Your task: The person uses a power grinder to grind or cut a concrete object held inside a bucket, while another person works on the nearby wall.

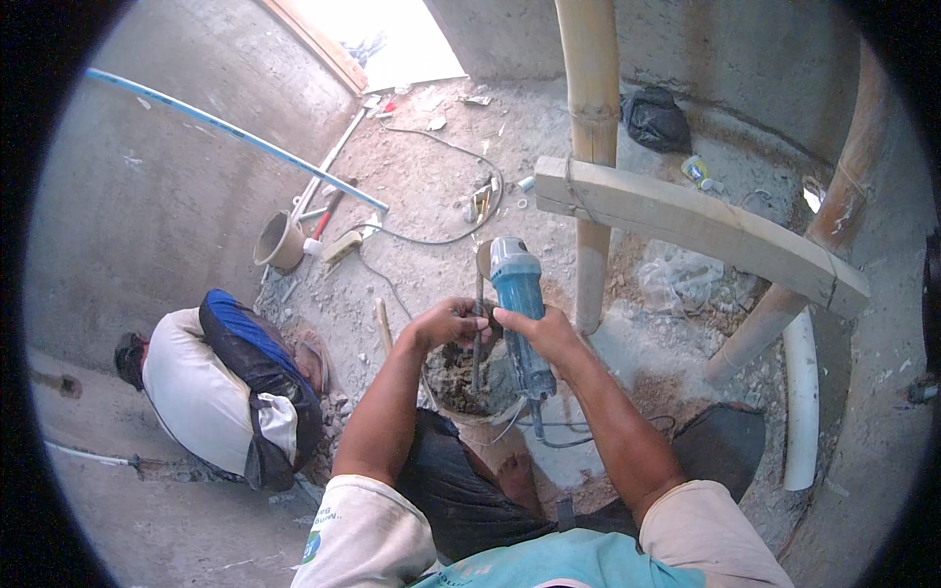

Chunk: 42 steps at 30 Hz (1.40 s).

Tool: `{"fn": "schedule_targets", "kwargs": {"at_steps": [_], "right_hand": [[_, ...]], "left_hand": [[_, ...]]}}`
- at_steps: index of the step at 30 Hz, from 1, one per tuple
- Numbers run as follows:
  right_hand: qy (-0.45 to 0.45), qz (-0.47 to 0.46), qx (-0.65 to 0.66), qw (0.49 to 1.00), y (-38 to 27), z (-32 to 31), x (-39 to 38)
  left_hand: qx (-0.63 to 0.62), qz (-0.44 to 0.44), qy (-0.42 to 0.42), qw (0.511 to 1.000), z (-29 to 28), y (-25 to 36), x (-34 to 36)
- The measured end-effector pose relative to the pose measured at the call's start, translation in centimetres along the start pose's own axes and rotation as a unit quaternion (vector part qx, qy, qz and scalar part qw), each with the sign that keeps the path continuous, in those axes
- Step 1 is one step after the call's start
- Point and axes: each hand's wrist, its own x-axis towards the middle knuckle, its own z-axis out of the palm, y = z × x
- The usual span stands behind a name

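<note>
Over the dusty floor | left hand: fingers pinch thin rod | right hand: fingers wrap blue grinder, bamboo pole to its right | disc: sits beside rod's upper end, contact unclear

At the lower left of the frame, the white sleeve bore two short lines of dark lettering, upside down in this view, with a small green-and-blue badge just below them. Pale letters, too faint to make out, crossed the teal shirt front at the bottom middle. At the upper right, the print on a yellow-and-green tub was too small to read.
</note>
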Motion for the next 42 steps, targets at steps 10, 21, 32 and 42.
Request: {"fn": "schedule_targets", "kwargs": {"at_steps": [10,21,32,42], "right_hand": [[0.004,0.006,-0.010,1.000,1.1,0.0,0.6],[-0.014,0.015,0.008,1.000,1.1,-0.1,0.9],[0.003,-0.001,0.001,1.000,1.5,-0.2,1.1],[0.007,0.003,-0.020,1.000,0.9,-0.2,0.4]], "left_hand": [[-0.009,0.004,-0.010,1.000,-0.2,-0.6,-0.1],[-0.019,0.005,-0.020,1.000,-0.4,-0.8,0.4],[-0.012,0.001,-0.025,1.000,-0.7,-1.2,0.8],[-0.028,0.007,-0.031,0.999,-0.5,-0.8,0.2]]}}
